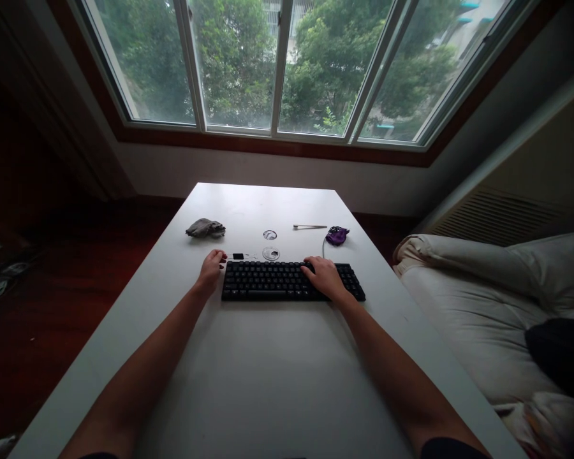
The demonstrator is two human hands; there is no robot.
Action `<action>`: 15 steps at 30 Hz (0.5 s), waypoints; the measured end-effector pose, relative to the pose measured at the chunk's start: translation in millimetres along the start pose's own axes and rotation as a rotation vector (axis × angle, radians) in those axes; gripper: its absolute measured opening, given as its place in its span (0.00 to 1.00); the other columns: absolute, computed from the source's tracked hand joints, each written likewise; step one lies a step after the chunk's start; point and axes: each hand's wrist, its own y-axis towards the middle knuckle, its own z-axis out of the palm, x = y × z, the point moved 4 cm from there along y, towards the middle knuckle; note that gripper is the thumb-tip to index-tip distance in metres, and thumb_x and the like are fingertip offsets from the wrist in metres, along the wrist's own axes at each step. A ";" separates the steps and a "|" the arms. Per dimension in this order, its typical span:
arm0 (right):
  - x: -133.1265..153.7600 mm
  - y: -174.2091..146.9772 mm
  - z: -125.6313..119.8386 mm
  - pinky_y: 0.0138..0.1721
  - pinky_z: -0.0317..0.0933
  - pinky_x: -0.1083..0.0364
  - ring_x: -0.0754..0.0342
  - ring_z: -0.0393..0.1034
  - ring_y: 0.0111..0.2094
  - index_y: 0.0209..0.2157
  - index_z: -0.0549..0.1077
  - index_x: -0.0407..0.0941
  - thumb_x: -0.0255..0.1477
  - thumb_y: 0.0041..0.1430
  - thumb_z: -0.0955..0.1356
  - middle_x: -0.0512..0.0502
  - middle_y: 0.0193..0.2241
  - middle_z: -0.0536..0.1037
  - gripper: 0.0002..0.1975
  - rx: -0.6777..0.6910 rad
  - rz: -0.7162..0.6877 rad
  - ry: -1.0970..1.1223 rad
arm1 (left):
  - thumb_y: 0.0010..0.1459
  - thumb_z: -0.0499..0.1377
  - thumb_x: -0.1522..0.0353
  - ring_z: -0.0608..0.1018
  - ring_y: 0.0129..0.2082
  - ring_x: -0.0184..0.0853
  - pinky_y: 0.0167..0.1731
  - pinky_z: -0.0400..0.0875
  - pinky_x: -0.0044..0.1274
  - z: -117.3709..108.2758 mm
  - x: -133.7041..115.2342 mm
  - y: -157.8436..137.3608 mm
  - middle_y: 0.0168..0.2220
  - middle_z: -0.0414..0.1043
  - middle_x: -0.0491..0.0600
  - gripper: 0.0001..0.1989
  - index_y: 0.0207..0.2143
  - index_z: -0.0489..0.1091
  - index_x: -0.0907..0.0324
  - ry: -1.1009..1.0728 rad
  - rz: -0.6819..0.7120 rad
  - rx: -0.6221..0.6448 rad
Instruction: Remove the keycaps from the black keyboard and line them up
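Observation:
A black keyboard (268, 280) lies flat across the white table in front of me. My right hand (323, 275) rests palm down over its right part, fingers stretched out and thumb apart. Just off the keyboard's upper left corner is my left hand (212, 269), its fingertips pinched together. They meet the left end of a small black tool with thin wire ends (238, 256); its tips point right. Behind the keyboard are two round, flat, clear pieces, a nearer disc (271, 254) and a farther ring (270, 235).
A crumpled grey cloth (205, 228) lies at the back left. Toward the back right are a thin stick-like tool (310, 227) and a purple cloth bundle (337, 236) beside the keyboard's cable. A pale sofa (459, 306) stands right of the table (268, 370), below the window.

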 end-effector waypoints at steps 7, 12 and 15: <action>84.3 14.7 -3.2 0.53 0.62 0.48 0.47 0.74 0.47 0.54 0.75 0.47 0.36 0.67 0.68 0.41 0.44 0.81 0.16 -0.067 -0.215 0.298 | 0.50 0.66 0.57 0.62 0.22 0.26 0.22 0.55 0.19 19.6 -9.0 -13.2 0.25 0.62 0.41 0.16 0.34 0.71 0.58 -0.127 -0.015 0.007; 152.7 33.8 11.0 0.44 0.67 0.54 0.52 0.78 0.37 0.56 0.74 0.49 0.37 0.63 0.72 0.48 0.36 0.83 0.21 0.079 -0.357 0.678 | 0.52 0.67 0.55 0.65 0.24 0.28 0.25 0.60 0.21 15.7 -9.6 -12.1 0.24 0.63 0.42 0.17 0.36 0.74 0.59 -0.117 0.035 0.072; 169.2 47.0 18.6 0.42 0.68 0.55 0.53 0.79 0.36 0.53 0.76 0.49 0.37 0.66 0.68 0.49 0.33 0.83 0.16 0.045 -0.284 0.879 | 0.54 0.66 0.56 0.69 0.27 0.29 0.30 0.64 0.22 8.3 -8.4 -8.3 0.27 0.68 0.44 0.15 0.36 0.76 0.59 -0.063 0.090 0.110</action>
